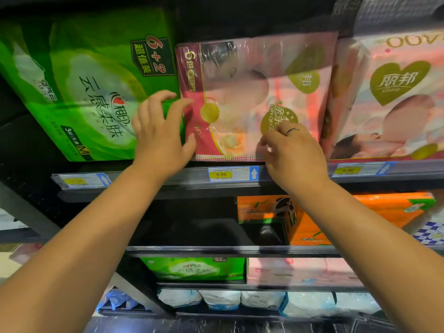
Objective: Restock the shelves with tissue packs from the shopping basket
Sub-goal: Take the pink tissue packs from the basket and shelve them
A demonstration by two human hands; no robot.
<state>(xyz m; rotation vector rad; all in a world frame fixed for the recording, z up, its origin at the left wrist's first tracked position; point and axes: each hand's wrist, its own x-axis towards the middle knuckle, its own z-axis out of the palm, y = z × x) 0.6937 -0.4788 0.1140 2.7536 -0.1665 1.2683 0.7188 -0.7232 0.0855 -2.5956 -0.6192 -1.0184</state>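
The shelf [192, 187] is carrying a green pack [84, 87] and, just beside it, the pink tissue pack [252, 92], standing face-out, long axis running along the shelf; my left hand [158, 135] is pressing its left edge, fingers spread; my right hand [293, 152] is curling fingers on its lower front; whether they are gripping, I cannot tell.

My left hand [158, 131] is touching and my right hand [293, 150] is pinching a pink tissue pack [254, 92] wrapped in thin, glossy plastic film that is wrinkling and catching the light. Left of it, a green pack [91, 82] is showing the same smooth, shiny film; right of it, another pink pack [389, 97] is gleaming too. A shiny metal-looking ring [292, 131] is glinting on my right hand. Just below the pink tissue pack, a clear plastic strip [187, 175] is covering a paper price label [221, 174]. Lower still, a dark shelf [182, 227], looking like matt painted metal, is holding orange packs [307, 227] in glossy wrap.
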